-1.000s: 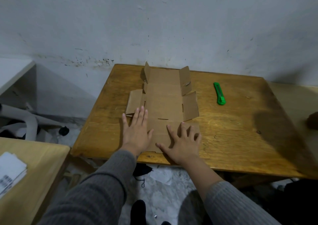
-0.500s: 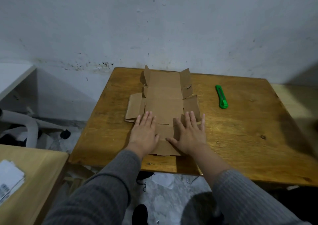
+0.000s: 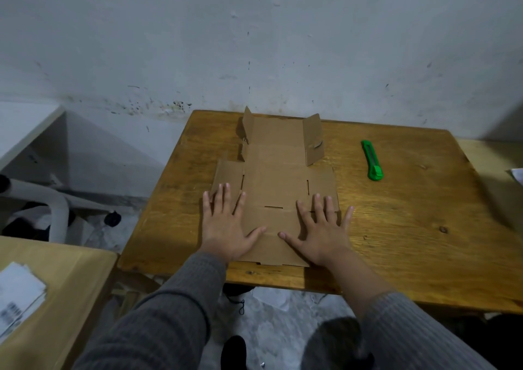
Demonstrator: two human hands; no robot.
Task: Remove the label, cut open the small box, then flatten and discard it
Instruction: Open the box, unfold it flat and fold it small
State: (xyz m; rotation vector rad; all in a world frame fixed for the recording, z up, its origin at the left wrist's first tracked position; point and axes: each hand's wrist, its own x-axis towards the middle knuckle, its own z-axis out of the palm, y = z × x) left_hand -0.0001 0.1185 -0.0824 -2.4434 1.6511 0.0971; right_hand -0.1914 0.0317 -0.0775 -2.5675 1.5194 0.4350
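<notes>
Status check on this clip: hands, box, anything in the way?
Left hand, right hand open, pressing flat. Box unfolded on table, far flaps standing. Green cutter lying apart, right. Nothing obstructing.

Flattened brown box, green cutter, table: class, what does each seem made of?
Flattened brown box: matte corrugated cardboard, judging by creases and slots. Green cutter: probably smooth moulded plastic. Table: varnished wood, showing grain, knots and sheen.
</notes>
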